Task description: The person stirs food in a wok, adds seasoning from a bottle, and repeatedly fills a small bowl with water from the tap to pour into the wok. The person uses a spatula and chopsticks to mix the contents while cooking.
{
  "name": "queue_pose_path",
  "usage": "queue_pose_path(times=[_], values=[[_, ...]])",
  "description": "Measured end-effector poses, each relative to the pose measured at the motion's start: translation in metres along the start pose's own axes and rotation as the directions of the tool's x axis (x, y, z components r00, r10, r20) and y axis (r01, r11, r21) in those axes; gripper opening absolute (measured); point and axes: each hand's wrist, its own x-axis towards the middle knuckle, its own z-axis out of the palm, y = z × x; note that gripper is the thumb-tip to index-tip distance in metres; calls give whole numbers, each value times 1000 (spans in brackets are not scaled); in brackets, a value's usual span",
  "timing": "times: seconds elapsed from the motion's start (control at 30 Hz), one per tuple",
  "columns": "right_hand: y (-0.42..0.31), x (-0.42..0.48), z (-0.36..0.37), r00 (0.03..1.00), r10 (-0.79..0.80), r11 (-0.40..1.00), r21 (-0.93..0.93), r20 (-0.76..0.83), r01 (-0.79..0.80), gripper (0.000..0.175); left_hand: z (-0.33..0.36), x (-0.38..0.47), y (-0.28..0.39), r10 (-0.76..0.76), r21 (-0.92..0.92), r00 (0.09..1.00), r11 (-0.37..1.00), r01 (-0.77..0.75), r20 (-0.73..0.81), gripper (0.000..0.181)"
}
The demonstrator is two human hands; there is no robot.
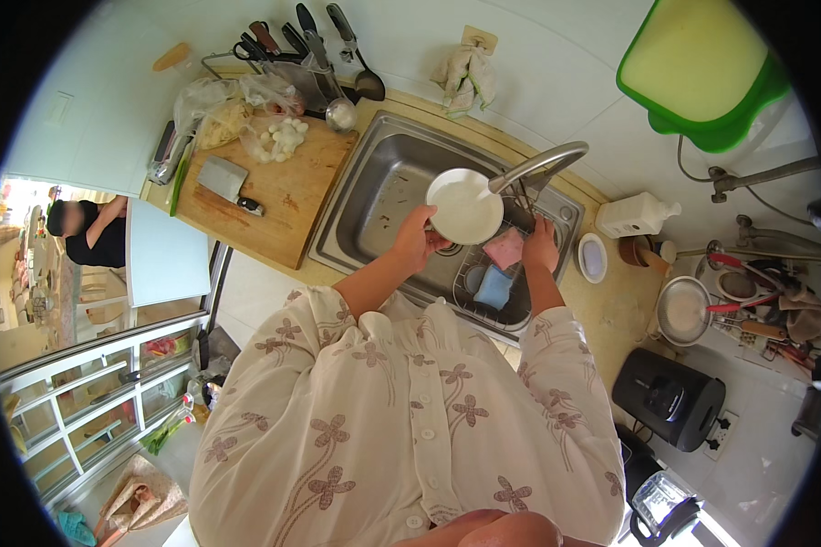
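Note:
My left hand grips the rim of a white bowl and holds it over the stainless steel sink. The spout of the metal faucet hangs over the bowl, which looks full of whitish liquid. My right hand is at the right side of the sink, by a wire basket. Its fingertips are beside thin dark metal wires; whether they grip anything is hidden. In the basket lie a pink sponge and a blue sponge.
Left of the sink, a wooden cutting board carries a cleaver and bagged food. A knife holder stands behind. To the right are a white bottle, a small oval dish and a strainer. Another person appears far left.

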Motion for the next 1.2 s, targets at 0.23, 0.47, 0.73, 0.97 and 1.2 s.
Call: queue_pose_path(times=[0.23, 0.47, 0.73, 0.97, 1.2], values=[[0, 0, 1, 1000, -1, 1000, -10, 4, 1, 49, 0, -1, -1, -5, -13, 999, 1000, 5, 33, 52], [-1, 0, 0, 1000, 4, 1000, -6, -2, -4, 48, 2, -4, 0, -13, -33, 998, 999, 15, 69, 51], [-2, -1, -4, 1000, 15, 1000, 0, 8, -15, 48, 2, -4, -2, -11, -53, 994, 998, 17, 109, 50], [0, 0, -3, 1000, 5, 1000, 14, -11, -5, 46, 2, -5, -3, -6, -52, 993, 999, 13, 121, 49], [5, 6, -2, 999, -6, 1000, 19, -40, 7, 41, 0, -1, -6, -26, -45, 993, 998, 32, 116, 49]])
